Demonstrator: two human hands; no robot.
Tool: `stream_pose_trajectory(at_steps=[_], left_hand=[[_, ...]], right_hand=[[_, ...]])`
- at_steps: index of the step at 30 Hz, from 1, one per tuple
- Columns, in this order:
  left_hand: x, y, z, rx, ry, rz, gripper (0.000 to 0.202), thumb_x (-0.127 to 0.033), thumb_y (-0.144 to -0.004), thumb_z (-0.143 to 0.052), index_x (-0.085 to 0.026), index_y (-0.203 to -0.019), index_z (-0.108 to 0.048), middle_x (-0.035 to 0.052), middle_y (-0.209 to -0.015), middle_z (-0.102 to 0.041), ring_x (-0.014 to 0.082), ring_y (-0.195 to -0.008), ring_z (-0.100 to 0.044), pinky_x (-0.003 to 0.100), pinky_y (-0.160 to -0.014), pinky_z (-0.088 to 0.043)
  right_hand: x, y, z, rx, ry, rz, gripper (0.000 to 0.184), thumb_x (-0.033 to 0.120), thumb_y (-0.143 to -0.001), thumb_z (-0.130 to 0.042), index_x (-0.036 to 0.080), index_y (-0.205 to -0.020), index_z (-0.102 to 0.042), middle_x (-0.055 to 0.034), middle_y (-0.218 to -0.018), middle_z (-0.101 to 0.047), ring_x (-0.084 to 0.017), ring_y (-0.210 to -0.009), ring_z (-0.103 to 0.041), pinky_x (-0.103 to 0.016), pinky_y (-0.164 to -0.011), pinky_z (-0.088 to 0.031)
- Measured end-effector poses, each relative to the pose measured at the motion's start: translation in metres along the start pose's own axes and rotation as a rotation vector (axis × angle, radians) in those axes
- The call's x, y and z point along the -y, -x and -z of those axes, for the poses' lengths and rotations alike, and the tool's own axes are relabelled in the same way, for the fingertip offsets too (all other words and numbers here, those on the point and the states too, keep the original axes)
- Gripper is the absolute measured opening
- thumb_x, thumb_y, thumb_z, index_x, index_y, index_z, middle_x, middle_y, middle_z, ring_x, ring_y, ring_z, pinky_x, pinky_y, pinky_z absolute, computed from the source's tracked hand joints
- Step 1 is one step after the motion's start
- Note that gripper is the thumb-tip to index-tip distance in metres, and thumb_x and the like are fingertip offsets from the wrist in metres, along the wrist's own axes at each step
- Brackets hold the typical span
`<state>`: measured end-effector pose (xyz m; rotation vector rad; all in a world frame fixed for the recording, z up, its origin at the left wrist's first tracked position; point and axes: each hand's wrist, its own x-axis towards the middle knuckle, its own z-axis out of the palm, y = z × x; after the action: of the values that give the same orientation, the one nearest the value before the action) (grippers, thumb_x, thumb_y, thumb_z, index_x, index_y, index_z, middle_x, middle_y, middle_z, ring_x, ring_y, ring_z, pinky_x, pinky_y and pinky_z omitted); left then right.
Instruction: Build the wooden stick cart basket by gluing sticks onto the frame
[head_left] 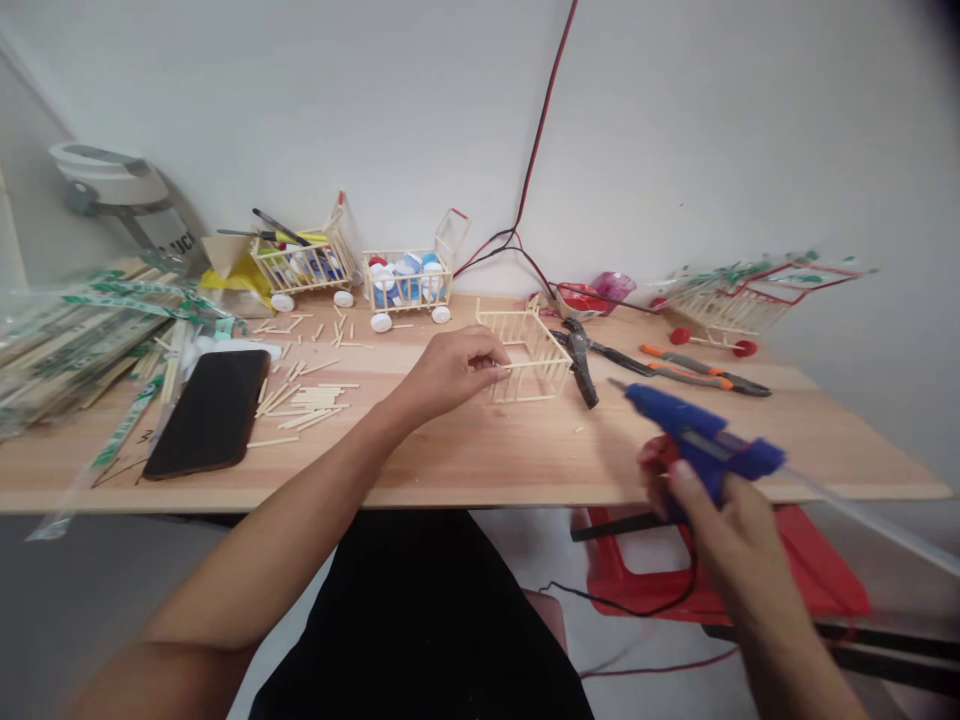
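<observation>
My left hand (457, 368) is closed in a pinch at the near left corner of a small open basket frame (564, 362) made of thin wooden sticks. That frame rests on the wooden table, and my fingers hide part of its left side. Off to the right, my right hand (724, 520) is wrapped round a blue hot glue gun (686, 418), held above the table's front edge. The gun's nozzle points left toward the frame, and a long clear glue stick (870, 508) juts from its back. The gun and right hand are slightly blurred.
Cut sticks (319, 400) lie left of the frame beside a black phone (210, 412) and bagged sticks (90, 330). Small stick carts (409, 290) stand at the back. Black pincers (577, 360) and orange-handled pliers (697, 370) lie right. A red stool (802, 570) stands below.
</observation>
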<state>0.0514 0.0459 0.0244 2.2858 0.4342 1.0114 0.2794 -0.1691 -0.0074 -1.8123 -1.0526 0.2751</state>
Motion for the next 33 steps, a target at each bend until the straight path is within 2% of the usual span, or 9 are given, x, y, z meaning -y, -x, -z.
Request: stream_pose_trajectory(at_steps=[1, 3, 6, 9, 16, 33], left_hand=[[0.0, 0.0, 0.0, -0.002, 0.001, 0.0, 0.005, -0.018, -0.082, -0.065, -0.015, -0.081, -0.07, 0.0063, -0.088, -0.069, 0.0145, -0.079, -0.062, 0.027, -0.072, -0.048], [0.001, 0.001, -0.001, -0.005, 0.003, -0.003, 0.005, -0.018, -0.082, -0.065, -0.015, -0.081, -0.07, 0.0064, -0.089, -0.069, 0.0146, -0.08, -0.062, 0.026, -0.072, -0.048], [0.002, 0.001, -0.002, -0.007, 0.003, -0.004, 0.005, -0.016, -0.081, -0.065, -0.015, -0.08, -0.07, 0.0064, -0.089, -0.069, 0.0144, -0.079, -0.062, 0.026, -0.071, -0.048], [0.002, 0.001, -0.002, -0.013, -0.01, 0.001, 0.005, -0.016, -0.081, -0.065, -0.015, -0.08, -0.07, 0.0062, -0.088, -0.069, 0.0144, -0.078, -0.062, 0.026, -0.071, -0.048], [0.001, 0.001, -0.001, -0.017, -0.026, -0.005, 0.005, -0.017, -0.081, -0.066, -0.015, -0.079, -0.069, 0.0056, -0.087, -0.069, 0.0146, -0.078, -0.061, 0.026, -0.071, -0.047], [0.002, 0.002, -0.002, -0.007, -0.017, -0.001, 0.004, -0.015, -0.081, -0.066, -0.015, -0.079, -0.069, 0.0058, -0.088, -0.069, 0.0146, -0.078, -0.062, 0.026, -0.071, -0.048]], right_hand=[[0.003, 0.007, -0.012, 0.096, -0.078, -0.038, 0.045, 0.063, -0.079, -0.06, 0.02, -0.091, -0.069, -0.0122, -0.082, -0.07, -0.021, -0.061, -0.062, -0.035, -0.053, -0.05], [0.009, 0.017, -0.031, 0.193, -0.183, -0.088, 0.049, 0.064, -0.08, -0.058, 0.018, -0.093, -0.066, -0.0093, -0.075, -0.068, -0.018, -0.057, -0.059, -0.031, -0.049, -0.048], [0.016, 0.023, -0.046, 0.245, -0.232, -0.112, 0.048, 0.063, -0.084, -0.054, 0.017, -0.093, -0.063, -0.0034, -0.064, -0.061, -0.014, -0.05, -0.052, -0.026, -0.045, -0.041], [0.022, 0.022, -0.051, 0.28, -0.207, -0.061, 0.045, 0.061, -0.088, -0.05, 0.017, -0.088, -0.061, -0.001, -0.06, -0.058, -0.014, -0.051, -0.051, -0.026, -0.049, -0.041], [0.028, 0.019, -0.057, 0.254, 0.012, 0.012, 0.047, 0.061, -0.09, -0.044, 0.019, -0.074, -0.059, -0.0001, -0.054, -0.054, -0.015, -0.051, -0.05, -0.027, -0.051, -0.039], [0.03, 0.016, -0.058, 0.175, 0.142, -0.011, 0.049, 0.066, -0.081, -0.045, 0.02, -0.069, -0.059, -0.0007, -0.049, -0.051, -0.016, -0.047, -0.048, -0.029, -0.05, -0.04]])
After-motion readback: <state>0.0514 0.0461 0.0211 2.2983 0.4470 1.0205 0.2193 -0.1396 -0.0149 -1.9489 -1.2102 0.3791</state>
